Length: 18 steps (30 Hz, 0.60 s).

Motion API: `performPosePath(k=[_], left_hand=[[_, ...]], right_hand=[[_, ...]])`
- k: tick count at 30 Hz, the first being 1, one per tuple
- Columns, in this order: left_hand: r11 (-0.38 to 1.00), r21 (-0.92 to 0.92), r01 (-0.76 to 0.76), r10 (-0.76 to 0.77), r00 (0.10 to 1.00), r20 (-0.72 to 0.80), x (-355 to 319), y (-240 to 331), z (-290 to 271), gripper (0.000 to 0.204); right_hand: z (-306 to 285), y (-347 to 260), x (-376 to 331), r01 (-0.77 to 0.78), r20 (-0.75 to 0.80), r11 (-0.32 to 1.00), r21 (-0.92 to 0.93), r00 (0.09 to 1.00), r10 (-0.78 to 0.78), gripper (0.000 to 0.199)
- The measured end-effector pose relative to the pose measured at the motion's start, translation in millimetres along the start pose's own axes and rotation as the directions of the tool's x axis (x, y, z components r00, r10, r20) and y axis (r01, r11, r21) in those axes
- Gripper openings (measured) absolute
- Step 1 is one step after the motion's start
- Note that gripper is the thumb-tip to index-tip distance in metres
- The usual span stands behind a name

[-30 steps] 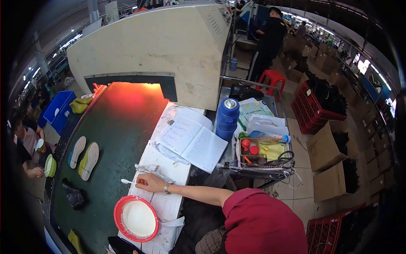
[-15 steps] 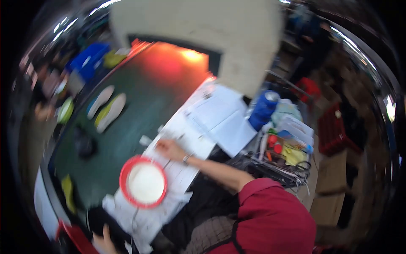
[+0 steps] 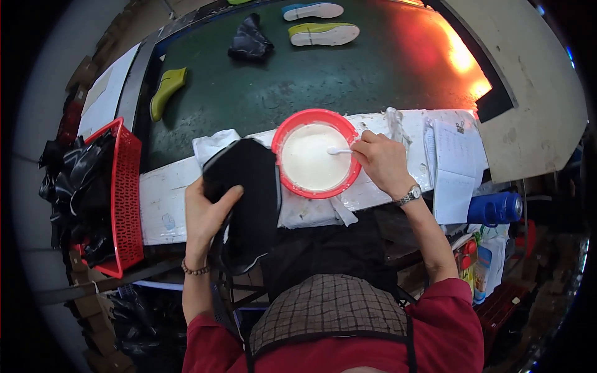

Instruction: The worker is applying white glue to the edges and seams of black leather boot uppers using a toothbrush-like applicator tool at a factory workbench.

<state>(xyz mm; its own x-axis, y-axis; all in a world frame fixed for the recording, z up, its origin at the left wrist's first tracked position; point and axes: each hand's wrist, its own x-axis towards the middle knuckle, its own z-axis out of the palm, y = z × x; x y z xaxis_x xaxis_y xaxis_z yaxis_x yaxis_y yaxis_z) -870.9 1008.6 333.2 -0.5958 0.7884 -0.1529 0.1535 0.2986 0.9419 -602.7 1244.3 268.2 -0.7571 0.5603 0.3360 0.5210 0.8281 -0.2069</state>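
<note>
Two hands busy | left hand point(image 3: 208, 208) fingers wrapped round black shoe part point(image 3: 245, 199), held up by the bowl point(image 3: 316, 153) | right hand point(image 3: 380, 160) fingers pinch brush point(image 3: 340, 151) dipped in white glue | on table point(image 3: 163, 202)

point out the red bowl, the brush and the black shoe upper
red bowl point(image 3: 281, 133), head view, left rim
brush point(image 3: 339, 151), head view, white handle above the glue
black shoe upper point(image 3: 249, 186), head view, middle of the panel

The right hand point(image 3: 382, 163) hides the brush point(image 3: 339, 151) handle, the black upper point(image 3: 249, 199) covers the left hand's point(image 3: 205, 214) fingers, the top edge cuts off 1 sole point(image 3: 313, 10), and the notebook point(image 3: 454, 171) writing is too small to read.
</note>
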Motion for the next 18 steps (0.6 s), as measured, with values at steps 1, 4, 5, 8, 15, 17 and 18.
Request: performPosePath(k=[1,4,5,8,15,17,18], left_hand=[[1.000,-0.003,-0.002,0.002,0.999,0.037,2,3,2,0.033],[0.998,-0.048,0.030,-0.023,0.990,0.140,4,10,9,0.029],[0.997,-0.046,0.055,-0.047,0.984,0.169,5,12,8,0.028],[0.993,-0.047,0.109,-0.094,0.963,0.251,9,15,5,0.027],[0.970,-0.020,0.243,-0.206,0.861,0.464,11,33,21,0.034],[0.965,-0.055,0.256,-0.199,0.853,0.483,11,37,20,0.035],[0.963,-0.116,0.243,-0.162,0.867,0.471,11,38,17,0.033]], right_hand=[[-1,-3,1,0.027,0.030,0.995,-0.096,0.999,-0.024,0.010],[-9,-6,-6,0.002,-0.031,1.000,-0.013,1.000,-0.002,0.012],[-8,-1,-10,-0.035,-0.019,0.998,0.056,0.999,0.036,0.014],[-26,-2,-9,-0.224,0.022,0.909,0.351,0.973,0.232,0.013],[-53,-19,29,0.215,-0.226,0.765,0.607,0.970,-0.092,0.019],[-53,-18,30,0.284,-0.237,0.811,0.511,0.954,-0.185,0.019],[-49,-17,26,0.218,-0.207,0.799,0.560,0.971,-0.121,0.019]])
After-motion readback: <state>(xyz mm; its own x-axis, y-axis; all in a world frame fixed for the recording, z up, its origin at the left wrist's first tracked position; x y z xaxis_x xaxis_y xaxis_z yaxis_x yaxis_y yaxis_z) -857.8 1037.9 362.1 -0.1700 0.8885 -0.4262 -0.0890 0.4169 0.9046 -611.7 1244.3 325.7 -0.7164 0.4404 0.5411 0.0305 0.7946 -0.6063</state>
